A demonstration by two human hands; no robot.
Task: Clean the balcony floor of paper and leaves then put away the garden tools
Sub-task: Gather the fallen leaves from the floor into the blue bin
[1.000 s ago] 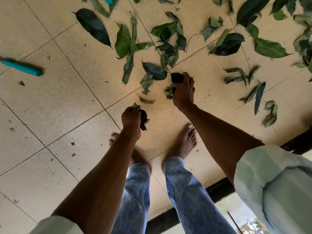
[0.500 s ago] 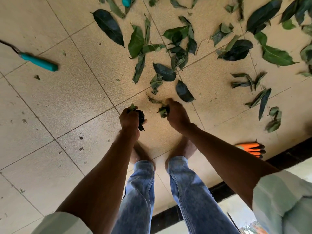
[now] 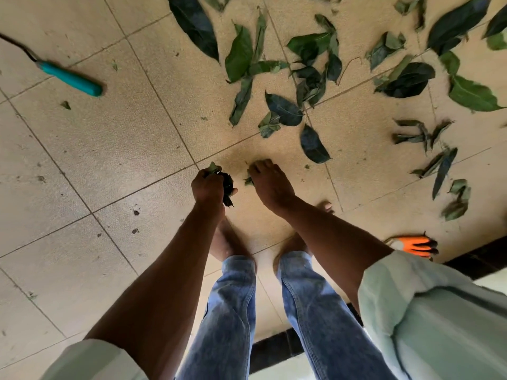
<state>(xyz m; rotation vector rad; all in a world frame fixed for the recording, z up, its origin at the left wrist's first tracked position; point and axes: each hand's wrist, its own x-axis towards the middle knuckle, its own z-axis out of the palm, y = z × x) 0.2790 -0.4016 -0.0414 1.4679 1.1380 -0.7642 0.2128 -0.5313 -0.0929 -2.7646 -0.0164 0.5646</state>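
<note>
Item: balcony floor [image 3: 115, 149], beige tile, viewed from the head camera looking down past both forearms and jeans-clad legs.

Left hand [image 3: 207, 186]: closed in a fist round a bunch of gathered leaves [image 3: 226, 185]; the dark leaf ends are seen protruding from the fist on the thumb side. The bunch is held as it was half a second ago.

Right hand [image 3: 270, 185]: lowered to the floor with fingers curled onto a small leaf scrap [image 3: 249, 181] at the fingertips. Whether the scrap is actually pinched or only touched cannot be told. A second ago a dark leaf was held up in this hand, further out; half a second ago the hand had been drawn back toward the feet. The hand is now judged to be collecting the nearest debris.

Loose leaves [image 3: 285, 109]: many are scattered over the upper and right parts of the floor, well apart from both hands. One dark leaf [image 3: 314, 145] lies near the right hand, just beyond it.

Teal-handled tool [image 3: 70, 78]: lying on the floor at upper left, untouched.

Orange glove [image 3: 414, 245]: lying on the floor beside the right forearm, near the dark edge strip.

Paper: none is made out.

Assessment: clearing is judged to be at an early stage; tools are not yet put away.
</note>
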